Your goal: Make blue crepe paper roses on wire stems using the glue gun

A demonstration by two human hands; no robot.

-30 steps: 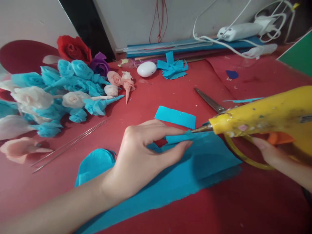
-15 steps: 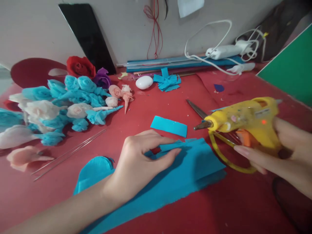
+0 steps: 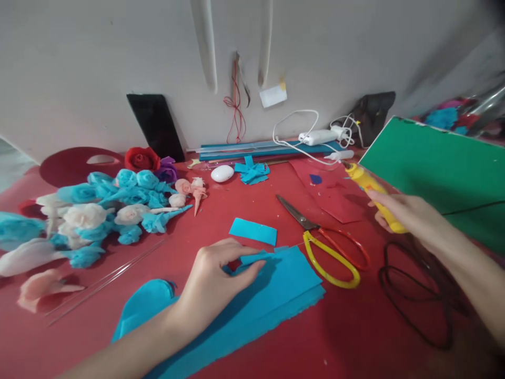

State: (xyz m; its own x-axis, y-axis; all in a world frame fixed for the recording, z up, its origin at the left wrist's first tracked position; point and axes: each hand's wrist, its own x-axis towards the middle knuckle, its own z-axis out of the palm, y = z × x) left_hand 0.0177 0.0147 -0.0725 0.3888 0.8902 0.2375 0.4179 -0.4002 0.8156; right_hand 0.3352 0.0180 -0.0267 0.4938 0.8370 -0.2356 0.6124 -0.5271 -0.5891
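Observation:
My left hand (image 3: pixel 223 273) rests on a stack of blue crepe paper (image 3: pixel 272 295), its thumb and fingers closed round a folded edge. A small blue strip (image 3: pixel 253 230) lies just beyond that hand. On the right, my right hand (image 3: pixel 398 210) is wrapped round a yellow glue gun (image 3: pixel 373 189), whose nozzle points away toward the back of the table. Scissors (image 3: pixel 311 226) with one red and one yellow handle lie between the hands. A rounded pile of cut blue paper (image 3: pixel 148 302) sits left of my left wrist.
Paper roses (image 3: pixel 130 184) in blue, white, pink, red and purple crowd the left side. Thin wires (image 3: pixel 114 273) lie before them. At the back are a phone (image 3: pixel 158 126), a white egg-shaped item (image 3: pixel 222 173) and a power strip (image 3: pixel 315 138). A green board (image 3: pixel 442 168) stands right; a dark cord (image 3: pixel 418 300) coils nearby.
My right hand has carried the glue gun away from the paper, to the right and back, uncovering the scissors. My left hand keeps its hold on the paper. The camera view has tilted up.

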